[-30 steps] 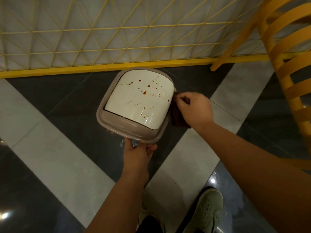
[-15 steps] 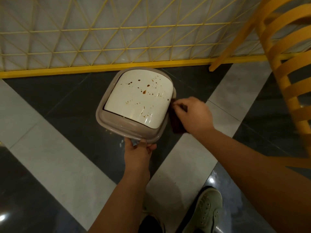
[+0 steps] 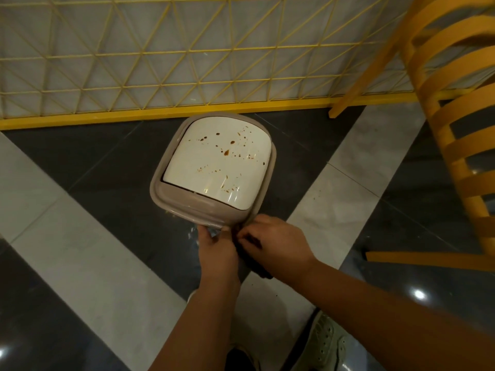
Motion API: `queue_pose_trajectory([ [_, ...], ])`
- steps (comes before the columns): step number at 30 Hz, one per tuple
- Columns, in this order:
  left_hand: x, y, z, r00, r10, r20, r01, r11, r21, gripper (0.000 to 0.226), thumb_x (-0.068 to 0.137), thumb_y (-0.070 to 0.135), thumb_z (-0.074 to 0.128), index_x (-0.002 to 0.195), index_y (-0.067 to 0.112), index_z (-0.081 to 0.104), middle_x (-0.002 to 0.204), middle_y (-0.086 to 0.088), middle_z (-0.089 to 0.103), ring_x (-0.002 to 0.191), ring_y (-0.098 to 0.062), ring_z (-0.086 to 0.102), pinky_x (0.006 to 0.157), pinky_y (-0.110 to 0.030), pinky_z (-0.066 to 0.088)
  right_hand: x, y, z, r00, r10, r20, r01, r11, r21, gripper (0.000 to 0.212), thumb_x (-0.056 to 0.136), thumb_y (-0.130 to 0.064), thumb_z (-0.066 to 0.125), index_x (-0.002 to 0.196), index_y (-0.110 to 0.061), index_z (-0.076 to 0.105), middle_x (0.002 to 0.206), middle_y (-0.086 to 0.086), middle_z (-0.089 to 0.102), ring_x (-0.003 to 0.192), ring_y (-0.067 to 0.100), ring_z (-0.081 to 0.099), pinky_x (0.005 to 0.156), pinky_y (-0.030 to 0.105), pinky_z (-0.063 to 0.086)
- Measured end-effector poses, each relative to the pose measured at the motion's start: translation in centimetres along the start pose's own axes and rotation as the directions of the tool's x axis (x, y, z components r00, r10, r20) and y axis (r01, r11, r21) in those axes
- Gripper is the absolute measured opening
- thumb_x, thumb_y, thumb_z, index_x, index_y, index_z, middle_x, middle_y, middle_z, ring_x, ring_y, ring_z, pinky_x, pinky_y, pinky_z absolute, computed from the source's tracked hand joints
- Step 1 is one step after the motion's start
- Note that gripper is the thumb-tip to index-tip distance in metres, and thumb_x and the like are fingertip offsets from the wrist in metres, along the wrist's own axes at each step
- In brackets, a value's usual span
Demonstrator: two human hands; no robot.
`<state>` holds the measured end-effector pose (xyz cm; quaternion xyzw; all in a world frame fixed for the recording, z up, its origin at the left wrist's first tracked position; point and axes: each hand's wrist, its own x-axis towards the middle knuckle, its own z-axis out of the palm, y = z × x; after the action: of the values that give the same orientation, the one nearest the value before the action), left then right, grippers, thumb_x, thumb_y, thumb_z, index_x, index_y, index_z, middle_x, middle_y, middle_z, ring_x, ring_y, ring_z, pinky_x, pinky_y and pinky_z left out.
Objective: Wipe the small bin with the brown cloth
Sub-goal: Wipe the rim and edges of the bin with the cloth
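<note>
The small bin (image 3: 171,202) stands on the dark floor, seen from above: a taupe rim around a white swing lid (image 3: 214,167) spattered with brown spots. My left hand (image 3: 217,250) grips the bin's near rim. Right beside it, my right hand (image 3: 276,247) holds the dark brown cloth (image 3: 259,269) pressed against the bin's near-right corner, below the rim. Most of the cloth is hidden under my hand.
A yellow wire fence panel (image 3: 187,62) with a yellow base rail runs along the wall just behind the bin. A yellow slatted chair (image 3: 455,129) stands to the right. My shoe (image 3: 324,344) shows at the bottom. The floor has dark and white marble bands.
My right hand with the cloth has slid from the bin's right side down around to its near-right corner, ending beside my left hand. The left hand has kept its hold.
</note>
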<state>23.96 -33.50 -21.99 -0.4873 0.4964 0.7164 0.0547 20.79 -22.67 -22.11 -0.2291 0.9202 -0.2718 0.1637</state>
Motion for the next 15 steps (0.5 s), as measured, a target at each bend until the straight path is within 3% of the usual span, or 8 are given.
queue_pose_trajectory([
  [4,0.5,0.6,-0.5,1.0,0.026,-0.001,-0.026,1.0,0.002,0.061,0.096,0.004,0.051,0.147,0.033,0.035,0.129,-0.001,0.059,0.118,-0.025,0.057,0.104,-0.045,0.045,-0.1,0.7,0.3,0.999,0.001,-0.052,-0.001,1.0,-0.004,0.019,0.091,-0.035,0.057,0.102,-0.027,0.071,0.097,-0.005,0.065,0.087,0.012,0.06,0.072,0.017,0.041],
  [6,0.8,1.0,-1.0,1.0,0.021,0.007,-0.021,0.999,0.031,0.06,0.095,0.002,0.051,0.145,0.033,0.038,0.118,-0.002,0.063,0.107,-0.026,0.062,0.096,-0.042,0.051,0.0,2.3,-0.7,0.952,0.267,-0.15,-0.242,0.956,0.169,0.016,0.093,-0.034,0.056,0.104,-0.029,0.066,0.094,-0.013,0.059,0.091,0.008,0.057,0.079,0.019,0.042],
  [7,0.8,1.2,-1.2,1.0,0.024,-0.004,-0.023,0.999,0.041,0.06,0.095,0.002,0.051,0.145,0.033,0.038,0.118,-0.003,0.063,0.105,-0.026,0.063,0.095,-0.041,0.052,0.4,3.0,-1.7,0.856,0.489,-0.168,-0.412,0.841,0.349,0.014,0.093,-0.033,0.056,0.104,-0.031,0.063,0.092,-0.016,0.056,0.095,0.009,0.057,0.082,0.023,0.044],
  [8,0.8,1.3,-1.4,0.999,0.028,-0.031,-0.027,0.999,0.038,0.06,0.095,0.002,0.051,0.145,0.033,0.037,0.12,-0.002,0.062,0.104,-0.026,0.064,0.095,-0.041,0.052,0.9,3.6,-2.6,0.715,0.685,-0.139,-0.526,0.658,0.538,0.011,0.093,-0.033,0.056,0.103,-0.032,0.061,0.088,-0.017,0.054,0.098,0.013,0.057,0.084,0.028,0.046],
  [10,0.8,1.7,-1.9,0.992,0.011,-0.123,-0.016,0.999,-0.036,0.064,0.094,0.005,0.054,0.148,0.033,0.033,0.128,-0.003,0.058,0.104,-0.022,0.064,0.096,-0.04,0.052,2.1,3.8,-4.0,0.494,0.868,0.041,-0.565,0.285,0.774,0.009,0.093,-0.033,0.057,0.101,-0.03,0.059,0.089,-0.01,0.054,0.098,0.019,0.055,0.083,0.033,0.047],
  [13,0.8,1.6,-2.1,0.969,-0.055,-0.239,0.007,0.98,-0.199,0.067,0.093,0.007,0.059,0.149,0.029,0.029,0.136,-0.004,0.053,0.107,-0.021,0.062,0.096,-0.036,0.051,3.3,2.5,-4.3,0.385,0.856,0.344,-0.461,-0.144,0.876,0.027,0.089,-0.035,0.063,0.114,-0.024,0.059,0.106,0.003,0.058,0.103,0.026,0.056,0.094,0.041,0.048],
  [15,0.6,1.3,-1.8,0.965,-0.063,-0.253,0.002,0.973,-0.232,0.066,0.091,0.005,0.06,0.146,0.027,0.031,0.134,-0.004,0.052,0.109,-0.021,0.06,0.093,-0.033,0.051,3.5,1.2,-3.4,0.423,0.808,0.41,-0.411,-0.233,0.882,0.023,0.088,-0.033,0.064,0.109,-0.024,0.061,0.11,0.006,0.06,0.104,0.027,0.058,0.097,0.045,0.048],
])
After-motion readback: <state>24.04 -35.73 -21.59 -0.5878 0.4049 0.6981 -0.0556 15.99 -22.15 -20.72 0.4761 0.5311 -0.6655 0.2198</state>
